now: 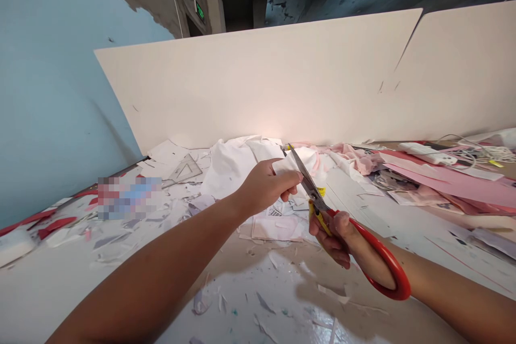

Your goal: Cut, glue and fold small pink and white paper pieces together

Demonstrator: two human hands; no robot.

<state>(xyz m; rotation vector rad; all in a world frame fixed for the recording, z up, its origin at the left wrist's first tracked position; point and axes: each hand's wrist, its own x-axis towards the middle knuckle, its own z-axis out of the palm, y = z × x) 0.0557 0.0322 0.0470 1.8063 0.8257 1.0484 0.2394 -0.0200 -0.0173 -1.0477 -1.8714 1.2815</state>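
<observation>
My left hand point(278, 178) pinches a piece of white cloth or paper point(287, 165) between thumb and fingers; which of the two I cannot tell. In my right hand point(334, 236) are scissors point(385, 258) with a large red handle loop and metal blades. The blades point up and left, parted a little, with the white piece beside or between them. A thin yellow thing point(321, 221) also shows at the right fingers, lying along the scissors. Behind the left hand lies a heap of white cloth point(229, 164).
Paper and fabric scraps point(266, 303) litter the white table. A clear set square point(186, 170) lies at the left. Pink and red sheets point(455, 180), a white power strip point(427, 153) and cables point(489, 153) are at the right. A white panel point(258, 86) stands along the back.
</observation>
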